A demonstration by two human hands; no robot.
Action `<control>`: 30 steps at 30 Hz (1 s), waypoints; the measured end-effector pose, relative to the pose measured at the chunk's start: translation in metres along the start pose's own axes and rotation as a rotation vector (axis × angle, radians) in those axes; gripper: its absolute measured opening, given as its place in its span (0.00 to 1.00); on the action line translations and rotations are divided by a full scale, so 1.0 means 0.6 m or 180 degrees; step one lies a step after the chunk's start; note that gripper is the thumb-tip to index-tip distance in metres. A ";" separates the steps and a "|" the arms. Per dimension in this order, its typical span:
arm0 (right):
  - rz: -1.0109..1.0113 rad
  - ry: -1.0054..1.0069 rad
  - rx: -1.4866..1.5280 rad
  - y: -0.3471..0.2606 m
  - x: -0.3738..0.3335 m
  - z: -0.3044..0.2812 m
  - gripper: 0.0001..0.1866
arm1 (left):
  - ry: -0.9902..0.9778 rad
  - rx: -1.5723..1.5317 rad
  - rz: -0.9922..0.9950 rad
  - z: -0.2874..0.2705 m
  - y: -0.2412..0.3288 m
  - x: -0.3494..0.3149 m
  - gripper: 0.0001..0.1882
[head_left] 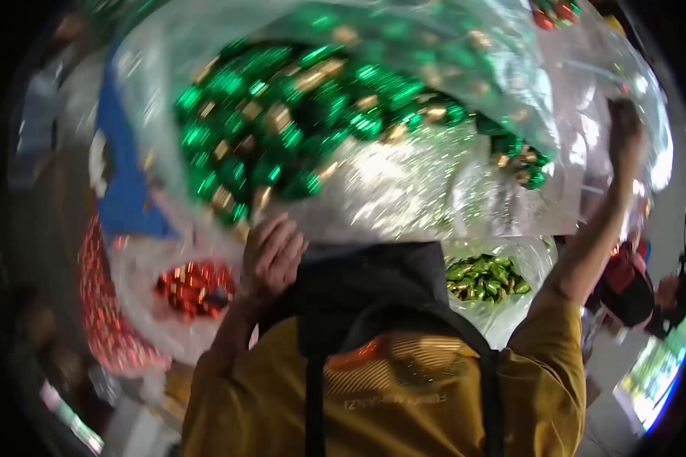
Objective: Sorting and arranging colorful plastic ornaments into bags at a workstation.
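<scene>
A pile of shiny green and gold foil-wrapped pieces, which look like candies (270, 114), lies on the pale, glossy work surface (404, 183) in front of me. Clear plastic (465, 46) covers the far part of the pile. By the near left edge of the surface is my left hand (276, 255), its fingers curled; what they hold, if anything, is hidden. My right arm reaches far out to the right. There my right hand (625, 129) looks closed against a clear plastic sheet or bag (587, 99), but blur hides its fingers.
Below the surface, an open clear bag of red wrapped pieces (194, 289) stands left and one of light green pieces (488, 278) right. A long red bag (110, 305) and blue material (129, 167) lie at the left. Another person (633, 286) is at the right.
</scene>
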State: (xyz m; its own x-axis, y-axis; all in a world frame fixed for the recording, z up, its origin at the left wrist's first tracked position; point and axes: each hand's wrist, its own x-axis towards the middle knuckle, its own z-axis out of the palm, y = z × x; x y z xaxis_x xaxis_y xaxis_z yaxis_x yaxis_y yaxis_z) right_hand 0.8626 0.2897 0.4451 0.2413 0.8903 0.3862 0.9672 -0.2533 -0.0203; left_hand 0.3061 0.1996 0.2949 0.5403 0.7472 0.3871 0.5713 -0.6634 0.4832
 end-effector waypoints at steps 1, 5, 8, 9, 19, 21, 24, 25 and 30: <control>-0.0089 0.0097 0.0330 -0.058 -0.039 -0.054 0.09 | 0.0043 0.0018 -0.0050 -0.018 0.004 -0.025 0.09; -0.0733 -0.0395 0.1397 -0.259 -0.220 -0.147 0.04 | 0.0421 0.0048 -0.0449 -0.045 -0.005 -0.146 0.07; -0.1563 -0.0949 0.1443 -0.351 -0.298 -0.119 0.05 | 0.0658 0.0501 -0.0774 -0.079 -0.015 -0.273 0.07; -0.1778 -0.1111 0.1170 -0.372 -0.319 -0.113 0.06 | 0.0712 0.0487 -0.1025 -0.087 -0.022 -0.310 0.08; -0.2504 -0.0299 0.0821 -0.460 -0.355 -0.034 0.16 | 0.1460 -0.0153 -0.4131 -0.051 -0.218 -0.640 0.10; -0.2191 -0.0462 0.1057 -0.469 -0.353 -0.057 0.18 | 0.1838 0.0870 -0.4866 -0.049 -0.288 -0.692 0.16; -0.1851 -0.0543 0.1011 -0.446 -0.365 -0.075 0.18 | 0.1859 0.0900 -0.4972 -0.066 -0.351 -0.717 0.25; -0.1711 -0.0561 0.0944 -0.433 -0.369 -0.074 0.18 | 0.1874 0.0942 -0.5037 -0.074 -0.365 -0.724 0.30; -0.1526 -0.0630 0.0683 -0.401 -0.397 -0.066 0.15 | 0.1455 0.1175 -0.5286 -0.115 -0.407 -0.681 0.50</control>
State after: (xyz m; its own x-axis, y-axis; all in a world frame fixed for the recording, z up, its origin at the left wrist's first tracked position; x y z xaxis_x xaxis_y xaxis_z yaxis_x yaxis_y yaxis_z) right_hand 0.5692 0.1232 0.3946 -0.2391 0.9462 0.2182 0.9618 0.2616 -0.0802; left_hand -0.0966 0.0591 0.0730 -0.8687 0.4881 -0.0845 0.4198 0.8160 0.3973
